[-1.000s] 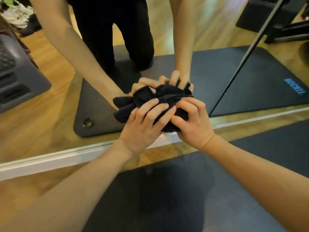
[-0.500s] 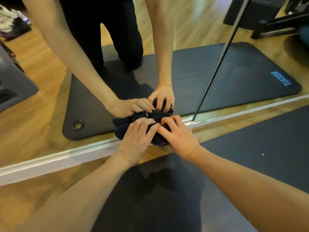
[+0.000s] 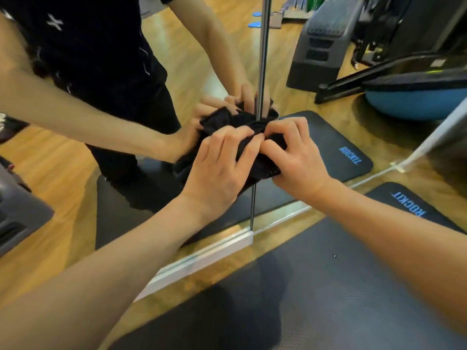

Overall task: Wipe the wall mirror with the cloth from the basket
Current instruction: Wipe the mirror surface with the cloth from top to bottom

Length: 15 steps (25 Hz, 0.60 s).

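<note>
A bunched black cloth [image 3: 262,162] is pressed against the wall mirror [image 3: 75,173], right over the vertical seam between two mirror panels. My left hand [image 3: 217,168] lies on the cloth's left side with fingers bent over it. My right hand [image 3: 295,157] holds the right side, fingertips curled into the fabric. The two hands touch at the fingertips. The mirror reflects both arms, the cloth and a dark-clothed body. No basket is in view.
A black exercise mat [image 3: 316,286] lies under my arms, beside the mirror's white bottom rail [image 3: 197,261]. A second mat marked ROCKIT [image 3: 414,205] lies at the right. Reflected in the glass are a blue balance ball [image 3: 414,102] and grey step platforms [image 3: 321,46].
Both hands carried the cloth up the glass from near the bottom rail and across to the panel seam. The view has tilted and swung right.
</note>
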Each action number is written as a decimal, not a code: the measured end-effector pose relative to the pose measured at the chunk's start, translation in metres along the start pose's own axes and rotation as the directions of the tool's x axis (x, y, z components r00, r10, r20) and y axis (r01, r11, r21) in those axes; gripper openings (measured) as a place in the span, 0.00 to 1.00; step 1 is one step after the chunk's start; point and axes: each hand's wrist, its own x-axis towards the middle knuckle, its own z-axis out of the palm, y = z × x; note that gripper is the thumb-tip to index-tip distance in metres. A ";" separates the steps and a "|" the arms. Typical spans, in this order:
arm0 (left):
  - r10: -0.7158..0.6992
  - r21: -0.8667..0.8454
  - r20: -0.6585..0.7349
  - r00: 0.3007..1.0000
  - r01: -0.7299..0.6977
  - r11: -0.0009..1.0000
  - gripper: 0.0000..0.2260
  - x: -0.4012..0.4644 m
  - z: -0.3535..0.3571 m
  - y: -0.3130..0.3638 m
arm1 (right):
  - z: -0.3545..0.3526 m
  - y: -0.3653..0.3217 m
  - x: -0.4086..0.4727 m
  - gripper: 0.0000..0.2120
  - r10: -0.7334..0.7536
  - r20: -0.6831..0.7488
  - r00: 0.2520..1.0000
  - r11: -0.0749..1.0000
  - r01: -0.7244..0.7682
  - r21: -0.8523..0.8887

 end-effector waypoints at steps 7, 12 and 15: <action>0.204 0.155 0.113 0.972 -0.220 0.963 0.19 -0.069 0.082 0.025 | 0.076 -0.008 -0.125 0.05 0.131 -0.003 0.991 0.991 -0.131 -0.017; 0.265 0.084 0.305 0.915 -0.303 0.949 0.20 -0.155 0.149 0.050 | 0.140 -0.057 -0.241 0.31 0.362 0.259 0.896 0.911 -0.398 0.105; 0.244 0.031 0.445 0.862 -0.287 0.957 0.24 -0.199 0.163 0.056 | 0.161 -0.092 -0.271 0.32 0.438 0.371 0.819 0.837 -0.522 0.165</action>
